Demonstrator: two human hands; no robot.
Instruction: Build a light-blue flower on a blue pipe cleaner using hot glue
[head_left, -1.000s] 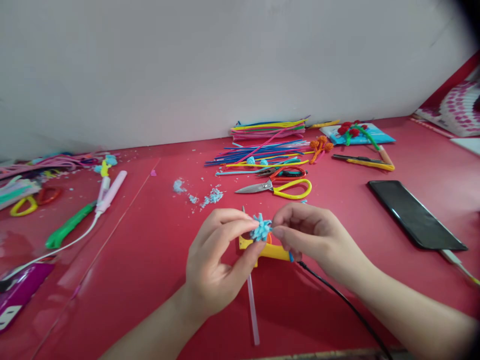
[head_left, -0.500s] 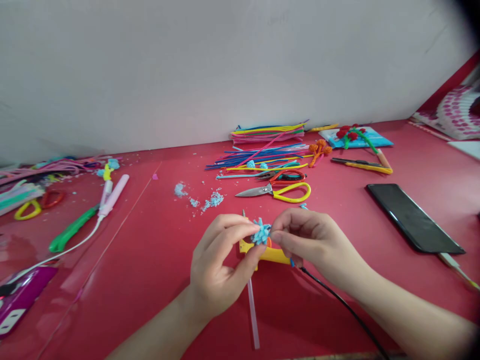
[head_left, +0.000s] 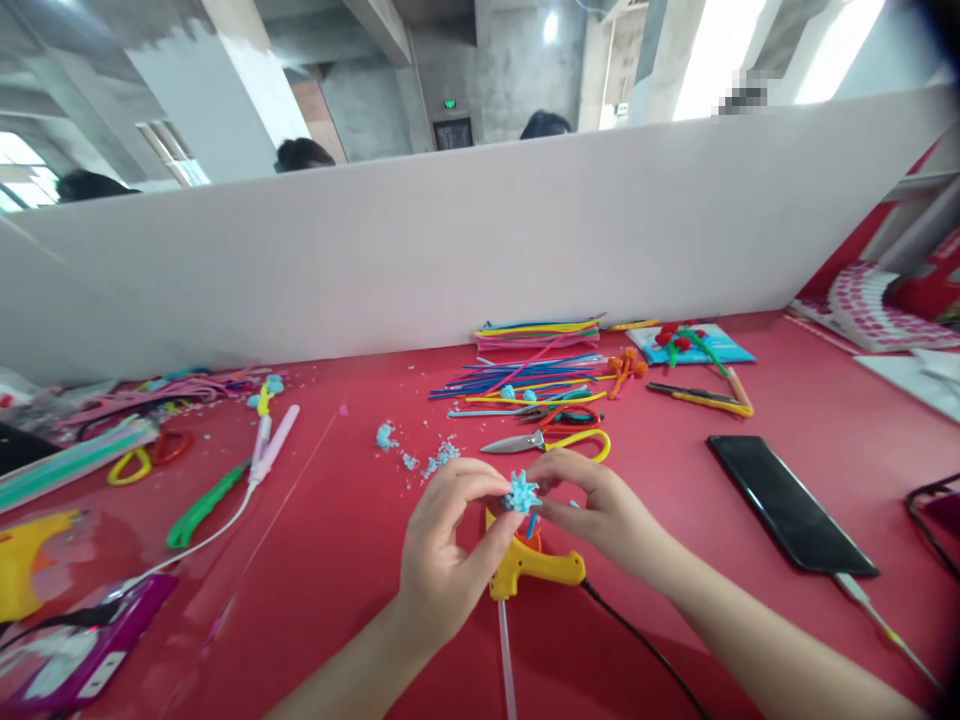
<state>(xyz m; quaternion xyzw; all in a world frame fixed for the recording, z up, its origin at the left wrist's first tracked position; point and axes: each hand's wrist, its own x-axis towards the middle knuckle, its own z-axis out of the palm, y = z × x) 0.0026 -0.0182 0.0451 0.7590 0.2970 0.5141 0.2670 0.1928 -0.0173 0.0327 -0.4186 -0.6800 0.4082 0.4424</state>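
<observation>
My left hand [head_left: 454,555] pinches a small light-blue spiky flower [head_left: 521,493], which looks made of fuzzy chenille stem, between thumb and fingertips. From the other side, my right hand [head_left: 592,505] has its thumb and forefinger closed on the flower's right edge. A short blue piece shows just below the flower; what it is fixed to is hidden. Beneath both hands a yellow glue gun [head_left: 544,568] lies on the red table, with a clear glue stick [head_left: 506,650] sticking out towards me. Yellow- and red-handled scissors [head_left: 517,443] lie just beyond my fingers.
Coloured chenille stems [head_left: 517,378] lie in bundles near the white partition [head_left: 420,250]. Blue fluff scraps [head_left: 441,458] are scattered left of the scissors. A black phone [head_left: 787,505] with a cable rests at right. At left are a green-handled tool [head_left: 206,508] and another glue gun [head_left: 30,560].
The view has tilted up, showing the room and tops of heads beyond the partition. The flower has turned to show its pointed petals, and my right fingers have come closer against it.
</observation>
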